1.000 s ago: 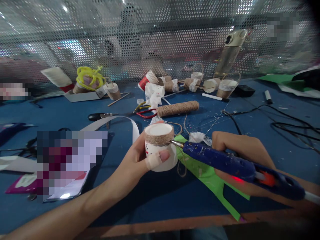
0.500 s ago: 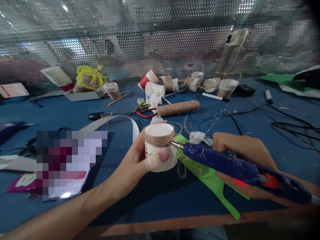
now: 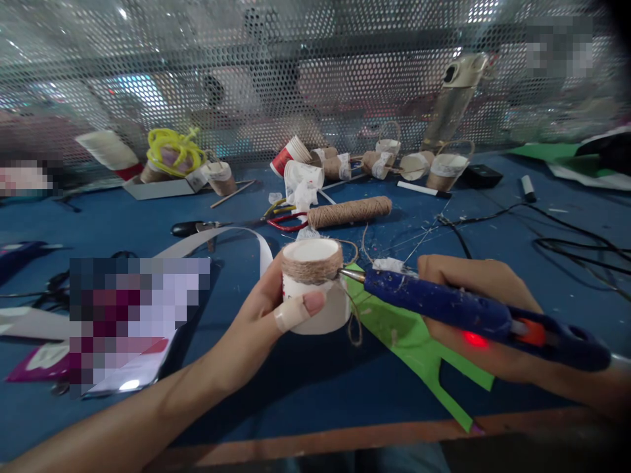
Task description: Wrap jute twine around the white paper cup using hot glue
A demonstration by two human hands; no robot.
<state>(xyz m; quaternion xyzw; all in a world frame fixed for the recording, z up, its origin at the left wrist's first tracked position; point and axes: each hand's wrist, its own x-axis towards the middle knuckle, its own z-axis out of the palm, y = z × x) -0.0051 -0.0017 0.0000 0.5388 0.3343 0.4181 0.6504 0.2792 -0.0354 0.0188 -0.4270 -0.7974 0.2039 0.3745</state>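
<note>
My left hand (image 3: 276, 312) is closed around a white paper cup (image 3: 325, 309), its bandaged thumb across the front. Several turns of jute twine (image 3: 311, 269) circle the cup below its top edge, and a loose strand dangles on the right side. My right hand (image 3: 483, 289) grips a blue hot glue gun (image 3: 434, 305), whose metal tip meets or nearly meets the twine at the cup's right side. A red light glows under the gun. Behind the cup lies a roll of jute twine (image 3: 350, 212), next to red-handled scissors (image 3: 286, 223).
Green paper (image 3: 409, 341) lies under and right of the cup. Black cables (image 3: 566, 246) run across the right side. Twine-wrapped cups (image 3: 444, 174) and a bottle (image 3: 453, 98) stand along a perforated metal screen (image 3: 345, 79). White ribbon (image 3: 246, 240) curls at left.
The cup has shifted slightly up and left, with its opening tipped a little more toward me. The glue gun's tip has risen slightly, staying by the twine.
</note>
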